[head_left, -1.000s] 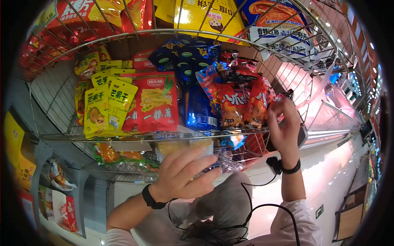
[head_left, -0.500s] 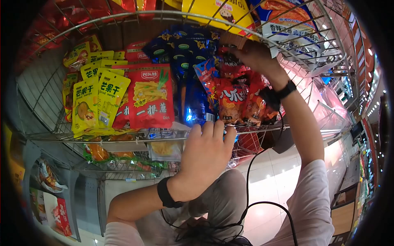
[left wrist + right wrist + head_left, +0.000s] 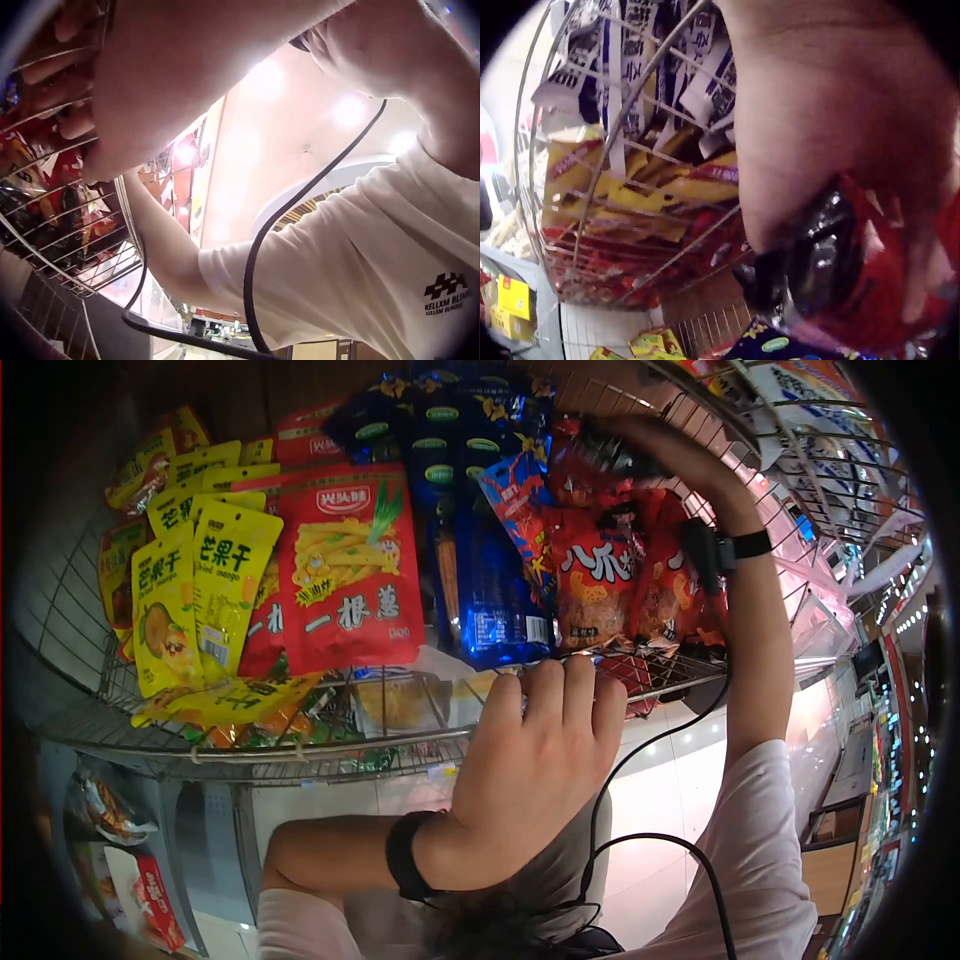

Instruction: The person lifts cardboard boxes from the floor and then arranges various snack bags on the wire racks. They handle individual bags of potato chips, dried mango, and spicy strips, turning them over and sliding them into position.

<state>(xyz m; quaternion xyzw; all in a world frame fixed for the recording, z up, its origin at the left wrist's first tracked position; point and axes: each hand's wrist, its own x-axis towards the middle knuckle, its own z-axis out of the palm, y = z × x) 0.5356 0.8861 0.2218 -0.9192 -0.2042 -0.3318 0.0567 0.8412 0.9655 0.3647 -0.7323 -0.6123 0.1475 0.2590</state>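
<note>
My right hand reaches into the back right of the wire basket, over the red and black snack bags. In the right wrist view its fingers grip a red snack bag with a crinkled black top. My left hand holds the basket's front rim, fingers bent over it. Through the wires, the left wrist view shows those fingers inside, beside red bags. Closer to the front stand upright red snack bags. Left of these are tall blue packets, a red scallion snack bag and yellow dried mango pouches.
An upper wire basket hangs close beside the right hand, holding white and blue bags and yellow packets. A black cable runs from the right wrist down to the lap. Grey shelving stands at lower left.
My right hand has moved from the basket's right front side to its back right, onto the red and black bags. My left hand has moved up and right to the front rim. The view has shifted closer.
</note>
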